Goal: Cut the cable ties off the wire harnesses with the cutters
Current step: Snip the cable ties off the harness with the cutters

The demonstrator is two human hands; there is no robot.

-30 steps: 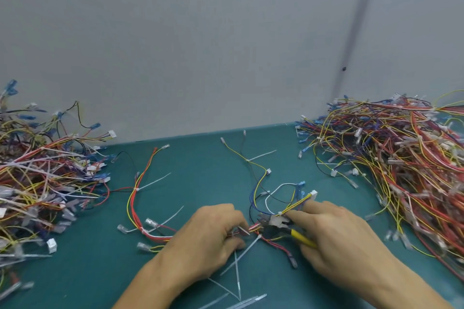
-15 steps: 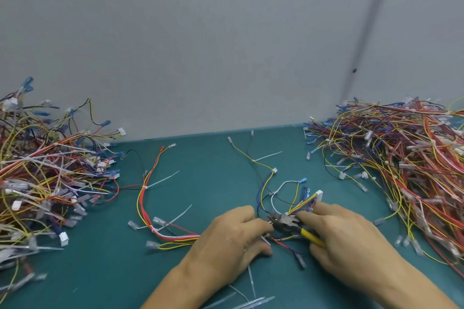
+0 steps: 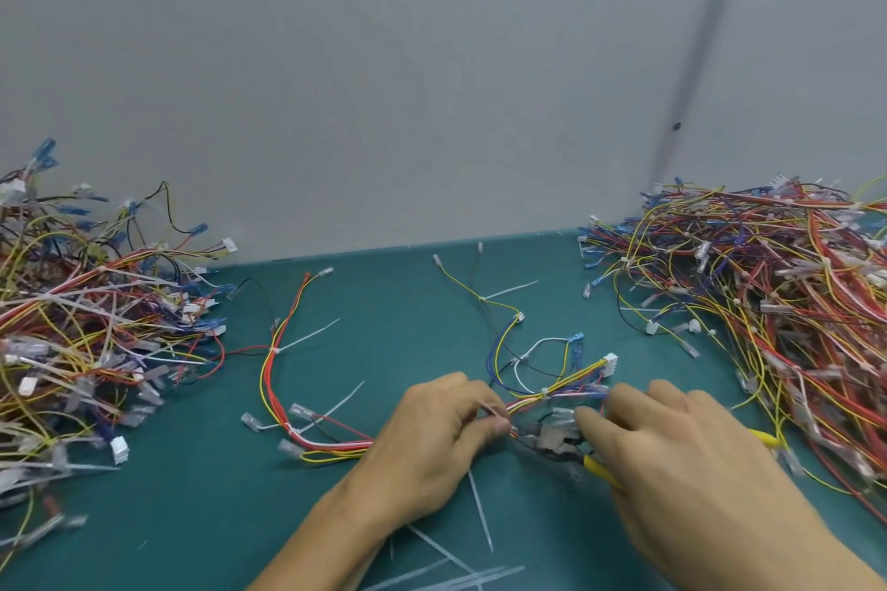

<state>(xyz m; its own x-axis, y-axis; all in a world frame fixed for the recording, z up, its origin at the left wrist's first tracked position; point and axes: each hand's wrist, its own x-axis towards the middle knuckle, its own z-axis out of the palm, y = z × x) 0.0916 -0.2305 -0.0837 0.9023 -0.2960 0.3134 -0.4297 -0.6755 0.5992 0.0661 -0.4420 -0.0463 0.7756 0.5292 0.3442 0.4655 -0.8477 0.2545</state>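
The left hand [image 3: 432, 446] pinches a wire harness [image 3: 557, 390]; just right of it, the right hand [image 3: 681, 466] grips yellow-handled cutters [image 3: 557, 439] close beside those wires.

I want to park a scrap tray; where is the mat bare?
Bare mat lies front left, between the left heap and left hand, and at the back between the red-yellow bundle and thin yellow wire. Crowded: right heap, around the right hand, cut ties in front.
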